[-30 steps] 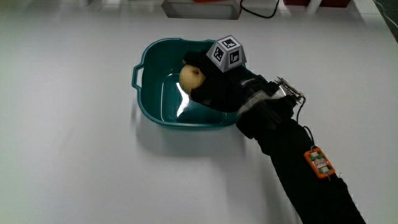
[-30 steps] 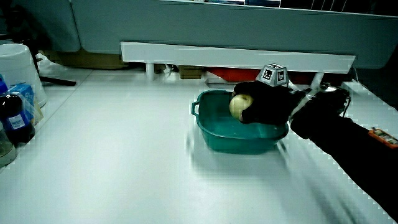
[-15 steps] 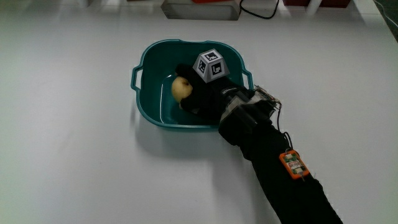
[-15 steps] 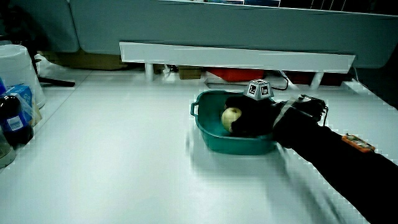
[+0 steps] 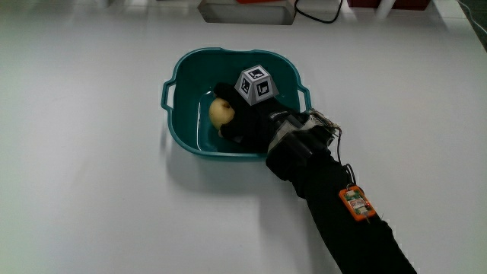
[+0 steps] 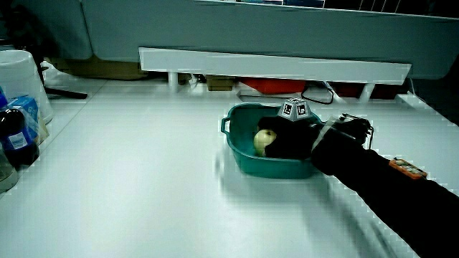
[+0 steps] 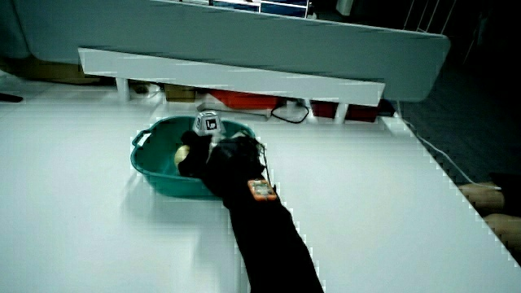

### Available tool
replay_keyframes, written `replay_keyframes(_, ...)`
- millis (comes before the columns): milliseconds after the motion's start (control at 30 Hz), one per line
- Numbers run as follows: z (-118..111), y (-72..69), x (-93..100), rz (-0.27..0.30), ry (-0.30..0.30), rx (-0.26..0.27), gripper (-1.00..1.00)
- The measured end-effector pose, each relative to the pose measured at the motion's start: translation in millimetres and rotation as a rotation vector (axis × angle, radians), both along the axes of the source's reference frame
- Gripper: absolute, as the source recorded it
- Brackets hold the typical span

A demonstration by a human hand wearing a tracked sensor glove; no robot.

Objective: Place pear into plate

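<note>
Down inside the teal plastic basin (image 5: 190, 84), a deep rounded-square tub with a looped handle on its rim, the black-gloved hand (image 5: 247, 122) is reaching in, and its grip is wrapped around the small pale-yellow pear (image 5: 221, 112). The fruit looks smooth and round, sitting low in the basin's hollow close to the glossy floor; whether it actually touches that floor cannot be told. Fingers curl over it from the forearm's end, so only the part facing the handle shows.

On the back of the hand rides the small white cube with black patterned faces (image 5: 256, 81), hard-edged, tilted up above the basin's rim. The forearm in its black matte sleeve (image 5: 335, 205) crosses the basin's rim nearest the person, with thin wires at the wrist and a little orange tag (image 5: 354, 202) fixed on the sleeve.

In both side views the same picture holds: pear (image 6: 264, 140) tucked against the dark glove (image 6: 287, 142) within the basin (image 6: 240, 154); hand (image 7: 195, 159) sunk in the tub (image 7: 151, 167), cube (image 7: 207, 123) poking above.

The basin stands on the smooth white counter (image 5: 91, 183), its wet-looking inner wall catching a bright streak of light.
</note>
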State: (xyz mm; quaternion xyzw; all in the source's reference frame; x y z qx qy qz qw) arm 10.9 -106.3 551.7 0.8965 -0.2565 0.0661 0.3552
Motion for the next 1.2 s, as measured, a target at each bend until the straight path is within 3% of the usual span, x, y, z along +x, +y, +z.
replay_keyframes(233,3,0.0,1.8,0.001,-0.006,-0.029,0.00)
replay_keyframes(333,3,0.5,2.5,0.005,0.008,-0.011,-0.19)
replay_keyframes(467,9,1.5,2.0,0.001,0.053,-0.061,-0.44)
replay_keyframes(767,11,3.3,5.7,0.003,0.045,-0.082,-1.00)
replay_keyframes(967,-5,-1.3,21.5,0.060,-0.064,-0.068,-1.00)
replay_keyframes(1200,-23,-4.9,41.7,0.073,-0.105,-0.036,-1.00)
